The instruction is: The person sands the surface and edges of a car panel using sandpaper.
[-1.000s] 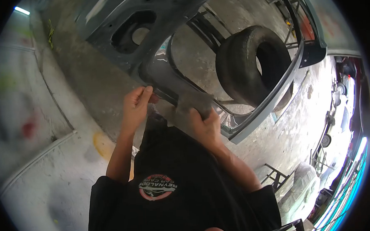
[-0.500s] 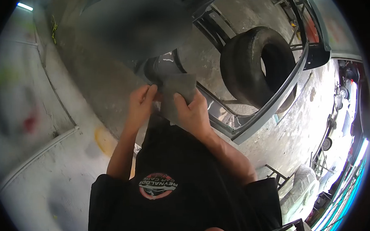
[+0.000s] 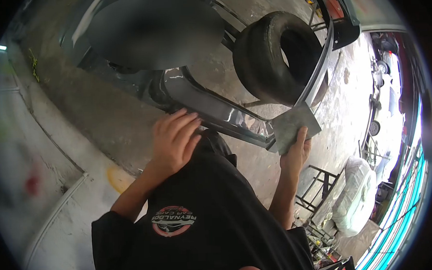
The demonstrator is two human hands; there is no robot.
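Note:
My right hand [image 3: 298, 153] pinches a square grey sheet of sandpaper [image 3: 295, 124] between thumb and fingers, holding it up at the corner end of a glossy dark grey car body panel [image 3: 219, 108]. The sheet hides part of that corner; I cannot tell whether it touches. My left hand [image 3: 175, 139] holds nothing. Its fingers stretch forward, slightly apart, at the panel's near edge; contact there is unclear.
A worn tyre [image 3: 253, 58] stands behind the panel. A dark blurred shape [image 3: 153, 34] covers the upper middle. A pale paint-marked surface [image 3: 55, 204] lies left. At right are a black metal stand [image 3: 319, 186] and a plastic-wrapped object [image 3: 353, 196].
Both hands were together at the sandpaper; now they are apart. The right has carried the sheet rightward to the panel's corner. The left has opened beside the panel. The view has shifted.

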